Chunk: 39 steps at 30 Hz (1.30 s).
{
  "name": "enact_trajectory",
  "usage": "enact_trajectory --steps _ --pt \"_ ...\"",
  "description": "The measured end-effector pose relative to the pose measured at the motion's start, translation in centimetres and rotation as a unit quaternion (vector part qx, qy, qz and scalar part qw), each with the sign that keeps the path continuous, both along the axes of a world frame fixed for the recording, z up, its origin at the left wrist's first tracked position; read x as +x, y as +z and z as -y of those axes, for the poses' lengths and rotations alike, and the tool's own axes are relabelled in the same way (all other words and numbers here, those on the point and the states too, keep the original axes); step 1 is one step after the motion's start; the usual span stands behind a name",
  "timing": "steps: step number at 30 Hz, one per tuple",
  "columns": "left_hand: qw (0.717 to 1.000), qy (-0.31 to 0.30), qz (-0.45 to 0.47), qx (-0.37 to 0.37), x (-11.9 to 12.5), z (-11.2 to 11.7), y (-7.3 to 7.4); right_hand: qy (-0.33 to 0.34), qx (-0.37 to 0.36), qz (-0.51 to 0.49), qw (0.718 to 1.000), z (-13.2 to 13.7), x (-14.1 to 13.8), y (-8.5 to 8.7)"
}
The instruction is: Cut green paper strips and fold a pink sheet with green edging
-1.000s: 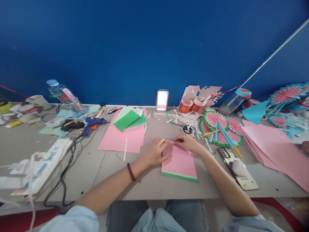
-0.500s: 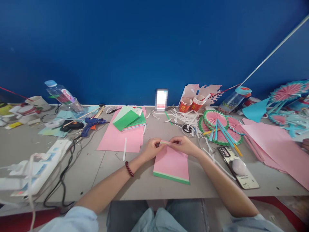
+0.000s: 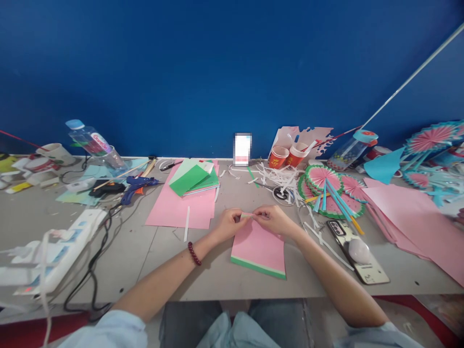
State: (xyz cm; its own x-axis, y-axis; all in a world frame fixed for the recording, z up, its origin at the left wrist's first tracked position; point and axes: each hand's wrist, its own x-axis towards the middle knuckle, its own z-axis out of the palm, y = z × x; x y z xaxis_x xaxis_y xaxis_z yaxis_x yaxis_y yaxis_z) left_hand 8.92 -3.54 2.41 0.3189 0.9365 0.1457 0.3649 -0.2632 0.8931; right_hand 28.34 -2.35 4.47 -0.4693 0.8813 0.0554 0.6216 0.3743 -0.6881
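Note:
A pink paper sheet (image 3: pixel 259 246) with a white and green band along its near edge lies on the table in front of me. My left hand (image 3: pixel 231 223) pinches the sheet's far edge at its left side. Beside it, my right hand (image 3: pixel 272 220) has its thumb and fingers closed on the same edge, close to the left fingertips. A narrow strip shows along that far edge between the hands; the fingers partly hide it. To the left, a white paper strip (image 3: pixel 187 224) rests over larger pink paper (image 3: pixel 163 210), which also carries a stack of green sheets (image 3: pixel 190 180).
A blue glue gun (image 3: pixel 136 187) and a white power strip (image 3: pixel 68 256) with cables lie left. Right are watermelon-style paper fans (image 3: pixel 324 179), a phone (image 3: pixel 373 268), more pink sheets (image 3: pixel 409 217) and red paper cups (image 3: pixel 278 157). White paper scraps and scissors (image 3: pixel 282 193) lie behind my hands.
My right hand has shifted slightly left along the far edge, nearer my left fingertips. The sheet's near end has moved very slightly toward me. Both hands keep their pinch.

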Motion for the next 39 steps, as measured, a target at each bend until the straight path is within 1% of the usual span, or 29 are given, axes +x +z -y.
enact_trajectory --steps 4,6,9,12,14,15,18,20,24,26,29,31,32,35,37,39 --pt "1.000 -0.014 -0.011 0.001 0.0 0.1 0.2 0.008 -0.005 0.018 1.000 0.0 -0.1 0.1" --pt "1.000 -0.011 -0.011 -0.001 0.0 0.1 0.2 0.016 -0.009 0.021 1.000 0.1 -0.2 0.3" --pt "1.000 0.021 0.007 -0.013 -0.1 0.0 0.0 0.011 -0.022 0.009 1.000 0.0 0.3 0.7" --pt "0.996 0.071 0.049 -0.038 -0.4 -0.4 -0.4 -0.044 -0.051 -0.033 0.997 -0.8 1.6 0.7" --pt "0.991 0.104 0.074 -0.045 -0.6 -0.7 -0.6 -0.092 -0.098 -0.085 0.987 -1.6 2.7 0.5" --pt "0.989 0.113 0.087 -0.050 -0.7 -0.8 -0.7 -0.117 -0.131 -0.121 0.977 -2.0 3.3 0.3" --pt "0.979 0.105 0.148 -0.095 -0.9 -1.0 -0.6 -0.158 -0.225 -0.208 0.939 -3.0 4.4 0.0" --pt "0.969 0.102 0.185 -0.130 -1.0 -1.0 -0.4 -0.165 -0.259 -0.249 0.918 -3.2 4.7 0.0" --pt "0.955 0.114 0.223 -0.162 -1.1 -0.8 0.0 -0.172 -0.279 -0.299 0.896 -2.9 4.6 0.2" --pt "0.955 0.126 0.219 -0.155 -1.1 -0.7 0.2 -0.161 -0.275 -0.306 0.897 -2.7 4.4 0.2" --pt "0.956 0.143 0.215 -0.137 -1.1 -0.7 0.5 -0.141 -0.251 -0.297 0.910 -2.5 4.3 -0.2" --pt "0.948 0.128 0.250 -0.150 -1.2 -0.8 0.6 -0.137 -0.242 -0.299 0.913 -2.5 4.2 -0.4" --pt "0.937 0.109 0.283 -0.172 -1.2 -0.8 0.6 -0.137 -0.242 -0.306 0.910 -2.5 4.2 -0.5" --pt "0.885 0.018 0.382 -0.266 -1.5 -1.0 0.6 -0.141 -0.244 -0.330 0.901 -2.4 3.9 -0.3" --pt "0.857 -0.053 0.398 -0.322 -1.7 -1.2 0.6 -0.141 -0.244 -0.327 0.902 -2.2 3.7 0.0" --pt "0.851 -0.112 0.374 -0.351 -1.7 -1.2 0.5 -0.133 -0.236 -0.299 0.915 -1.8 3.5 0.4"
